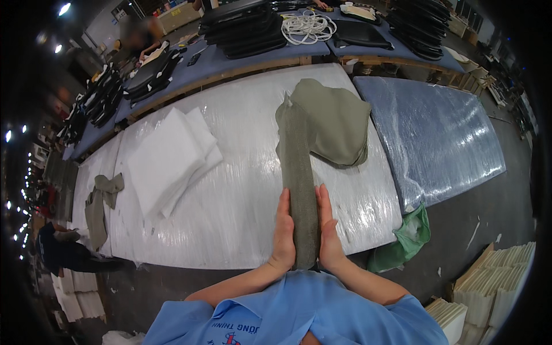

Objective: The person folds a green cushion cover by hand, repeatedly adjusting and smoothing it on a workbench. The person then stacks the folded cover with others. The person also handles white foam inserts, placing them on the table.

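Observation:
A long olive-green fabric piece (303,190), folded into a narrow strip, runs from the table's far half to its near edge in front of my body. My left hand (283,230) lies along its left edge and my right hand (329,233) along its right edge. Both have straight fingers pointing away from me, palms facing each other with the strip between them. Beyond my right hand, a stack of wider olive-green fabric pieces (342,123) lies beside the strip's far part. A pile of white padding sheets (167,158) rests left of the strip.
The table (241,230) is wrapped in shiny plastic film. To its right is a blue film-covered surface (443,138), with a green sack (405,241) below. Black cushions (244,29) and coiled white cord (309,29) sit on the far bench. A person (69,250) is at the left.

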Action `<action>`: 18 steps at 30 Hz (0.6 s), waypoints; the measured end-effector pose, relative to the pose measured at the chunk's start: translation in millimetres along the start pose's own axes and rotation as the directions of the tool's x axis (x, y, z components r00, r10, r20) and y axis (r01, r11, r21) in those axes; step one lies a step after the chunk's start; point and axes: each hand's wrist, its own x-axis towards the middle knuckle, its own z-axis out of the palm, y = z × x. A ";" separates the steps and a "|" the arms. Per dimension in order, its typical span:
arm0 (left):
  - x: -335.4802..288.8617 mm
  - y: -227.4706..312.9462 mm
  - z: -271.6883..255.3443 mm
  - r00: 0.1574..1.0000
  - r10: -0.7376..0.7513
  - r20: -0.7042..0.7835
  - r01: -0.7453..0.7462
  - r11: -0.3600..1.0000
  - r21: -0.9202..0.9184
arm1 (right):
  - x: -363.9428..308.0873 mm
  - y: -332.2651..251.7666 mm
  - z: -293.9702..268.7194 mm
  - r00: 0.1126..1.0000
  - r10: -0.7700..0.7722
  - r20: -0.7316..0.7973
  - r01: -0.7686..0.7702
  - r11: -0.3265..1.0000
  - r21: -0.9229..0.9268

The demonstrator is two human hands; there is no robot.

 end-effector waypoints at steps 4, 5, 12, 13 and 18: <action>25.7 -1.9 -13.3 0.999 -0.037 -0.024 0.035 0.996 -0.077 | 32.8 5.1 -0.8 0.984 0.174 0.035 -0.177 0.955 0.239; 31.4 0.1 -14.5 0.998 -0.057 -0.035 0.052 0.991 -0.121 | 38.7 4.5 1.4 0.978 0.205 0.043 -0.209 0.940 0.270; 25.9 -11.2 -15.6 0.996 0.032 -0.088 -0.033 0.999 -0.015 | 42.0 2.7 24.1 1.000 0.006 0.003 -0.005 0.971 -0.238; 25.6 -8.9 -17.3 0.996 0.030 -0.090 -0.030 1.000 -0.001 | 41.1 3.1 23.6 1.000 0.011 0.015 -0.007 0.965 -0.263; 47.8 -0.6 -31.7 0.995 -0.074 -0.067 0.061 0.982 -0.179 | 60.6 14.3 17.7 0.992 0.121 0.037 -0.120 0.992 -0.037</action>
